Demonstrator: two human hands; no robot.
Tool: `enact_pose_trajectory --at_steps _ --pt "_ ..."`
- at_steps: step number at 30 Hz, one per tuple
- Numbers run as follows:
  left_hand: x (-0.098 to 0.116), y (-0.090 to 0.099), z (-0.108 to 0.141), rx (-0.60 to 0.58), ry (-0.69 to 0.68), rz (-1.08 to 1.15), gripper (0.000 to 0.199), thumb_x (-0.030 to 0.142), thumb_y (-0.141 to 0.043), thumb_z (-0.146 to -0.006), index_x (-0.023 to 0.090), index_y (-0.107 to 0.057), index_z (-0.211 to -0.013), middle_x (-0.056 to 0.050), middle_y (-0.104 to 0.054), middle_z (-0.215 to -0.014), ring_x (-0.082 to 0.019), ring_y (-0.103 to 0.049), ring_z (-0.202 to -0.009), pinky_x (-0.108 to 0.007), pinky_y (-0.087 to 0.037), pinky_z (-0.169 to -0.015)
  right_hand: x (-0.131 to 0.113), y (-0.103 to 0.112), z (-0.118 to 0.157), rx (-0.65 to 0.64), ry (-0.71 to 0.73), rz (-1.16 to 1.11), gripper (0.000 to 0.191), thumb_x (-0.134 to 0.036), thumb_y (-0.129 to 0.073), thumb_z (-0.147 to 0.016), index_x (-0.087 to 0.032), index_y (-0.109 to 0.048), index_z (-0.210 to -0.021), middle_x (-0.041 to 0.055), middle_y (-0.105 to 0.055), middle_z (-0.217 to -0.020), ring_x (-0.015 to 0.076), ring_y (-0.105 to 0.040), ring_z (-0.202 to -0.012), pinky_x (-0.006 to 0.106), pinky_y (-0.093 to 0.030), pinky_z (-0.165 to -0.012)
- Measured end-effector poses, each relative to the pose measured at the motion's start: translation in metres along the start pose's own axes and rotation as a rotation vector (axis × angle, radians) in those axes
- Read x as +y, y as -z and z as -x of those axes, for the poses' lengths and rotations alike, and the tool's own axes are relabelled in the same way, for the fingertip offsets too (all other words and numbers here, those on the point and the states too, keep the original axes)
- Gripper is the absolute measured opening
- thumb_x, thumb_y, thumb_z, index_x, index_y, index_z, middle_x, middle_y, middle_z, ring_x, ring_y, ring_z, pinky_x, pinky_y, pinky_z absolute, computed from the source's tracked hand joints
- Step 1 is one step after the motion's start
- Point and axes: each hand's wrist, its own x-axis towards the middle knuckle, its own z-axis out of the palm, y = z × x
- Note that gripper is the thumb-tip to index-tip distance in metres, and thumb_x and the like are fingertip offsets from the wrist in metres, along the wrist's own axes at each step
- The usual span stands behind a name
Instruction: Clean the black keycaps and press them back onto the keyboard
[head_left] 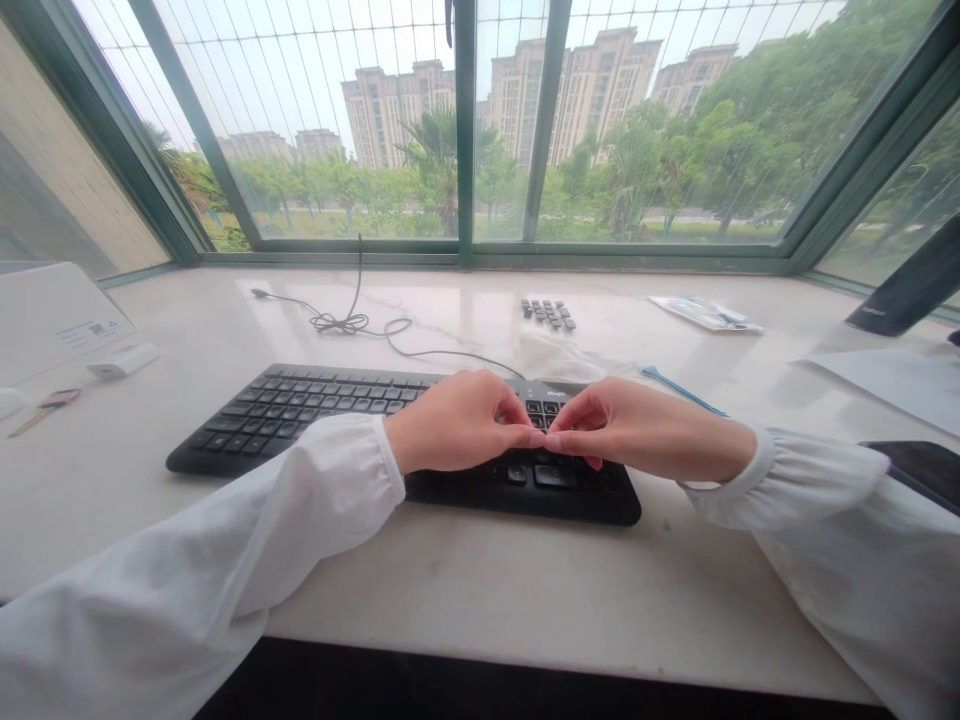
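A black keyboard lies at a slant on the pale tabletop. Over its number pad, my left hand and my right hand meet, thumb tips nearly touching. Both are closed in a pinch; whatever sits between the fingers is too small or hidden to make out. Some number-pad spots between my hands show bare sockets without caps. Behind the keyboard, several loose black keycaps are laid out in rows. A thin blue stick tool rests just beyond my right hand.
A black cable lies coiled behind the keyboard. To the left are a white box and a small white block. On the right are a plastic packet, white paper and a dark flat object. Windows line the back.
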Motion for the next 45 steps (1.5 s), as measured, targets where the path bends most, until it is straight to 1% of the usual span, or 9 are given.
enact_pose_trajectory --at_steps 5,15,18,20,23,26,32,40,45 --pt "0.001 0.001 0.001 0.019 0.009 -0.013 0.029 0.045 -0.062 -0.076 0.020 -0.076 -0.076 0.000 -0.061 -0.056 -0.011 -0.048 -0.052 -0.023 -0.029 -0.048 -0.003 -0.001 0.000 0.021 -0.002 0.008 0.042 -0.056 -0.060 -0.075 -0.017 -0.074 -0.080 0.0051 -0.067 -0.067 0.0167 -0.057 -0.062 0.026 -0.039 -0.053" --pt "-0.001 0.000 0.000 0.003 -0.006 -0.028 0.029 0.046 -0.061 -0.078 0.021 -0.076 -0.079 0.001 -0.062 -0.058 -0.011 -0.049 -0.054 -0.024 -0.031 -0.051 -0.006 -0.001 0.002 0.012 -0.025 0.029 0.039 -0.055 -0.058 -0.077 -0.018 -0.072 -0.078 0.0040 -0.067 -0.066 0.0163 -0.056 -0.062 0.026 -0.039 -0.055" --pt "-0.001 0.002 0.000 0.020 -0.046 -0.017 0.027 0.044 -0.064 -0.078 0.020 -0.077 -0.080 0.000 -0.065 -0.064 -0.011 -0.050 -0.057 -0.023 -0.033 -0.053 -0.006 0.000 0.002 0.011 -0.046 0.034 0.039 -0.055 -0.059 -0.076 -0.018 -0.073 -0.077 0.0035 -0.067 -0.065 0.0160 -0.056 -0.061 0.026 -0.039 -0.055" --pt "-0.001 0.006 0.000 0.020 -0.109 -0.004 0.023 0.040 -0.067 -0.077 0.020 -0.077 -0.081 0.000 -0.066 -0.069 -0.010 -0.052 -0.061 -0.022 -0.035 -0.055 -0.007 0.000 0.002 0.013 -0.050 0.033 0.039 -0.055 -0.060 -0.076 -0.018 -0.073 -0.077 0.0033 -0.067 -0.065 0.0162 -0.056 -0.061 0.026 -0.039 -0.055" --pt "-0.002 0.011 0.000 -0.020 -0.214 0.006 0.018 0.036 -0.071 -0.075 0.021 -0.077 -0.083 0.001 -0.066 -0.073 -0.009 -0.054 -0.066 -0.021 -0.038 -0.059 -0.008 -0.001 0.002 0.017 -0.053 0.029 0.038 -0.053 -0.060 -0.076 -0.018 -0.074 -0.078 0.0030 -0.067 -0.065 0.0160 -0.056 -0.062 0.026 -0.039 -0.055" --pt "-0.005 0.013 0.000 -0.041 -0.266 0.004 0.020 0.036 -0.075 -0.072 0.020 -0.077 -0.084 0.001 -0.064 -0.073 -0.009 -0.054 -0.066 -0.020 -0.039 -0.060 -0.009 -0.002 0.001 0.029 -0.054 0.031 0.035 -0.050 -0.060 -0.076 -0.018 -0.073 -0.076 0.0026 -0.066 -0.063 0.0152 -0.055 -0.060 0.025 -0.038 -0.054" --pt "-0.008 0.012 -0.002 -0.032 -0.300 -0.006 0.019 0.034 -0.075 -0.073 0.019 -0.077 -0.083 0.001 -0.063 -0.071 -0.008 -0.054 -0.064 -0.020 -0.040 -0.061 -0.008 -0.005 -0.001 0.054 -0.042 -0.002 0.028 -0.043 -0.059 -0.077 -0.017 -0.071 -0.077 0.0020 -0.065 -0.062 0.0145 -0.055 -0.059 0.024 -0.038 -0.053" --pt "-0.008 0.012 -0.002 -0.036 -0.316 -0.006 0.016 0.031 -0.072 -0.076 0.018 -0.078 -0.082 0.001 -0.064 -0.070 -0.008 -0.053 -0.063 -0.019 -0.040 -0.061 -0.006 -0.006 -0.003 0.088 -0.013 0.015 0.026 -0.041 -0.059 -0.078 -0.018 -0.071 -0.077 0.0016 -0.065 -0.062 0.0143 -0.055 -0.059 0.024 -0.038 -0.052" --pt "-0.009 0.011 -0.002 -0.037 -0.320 0.004 0.015 0.031 -0.071 -0.076 0.018 -0.077 -0.081 0.001 -0.064 -0.070 -0.008 -0.053 -0.062 -0.019 -0.040 -0.060 -0.005 -0.003 -0.001 0.072 0.002 0.015 0.026 -0.042 -0.062 -0.077 -0.019 -0.072 -0.083 0.0011 -0.065 -0.062 0.0139 -0.055 -0.058 0.024 -0.038 -0.051"
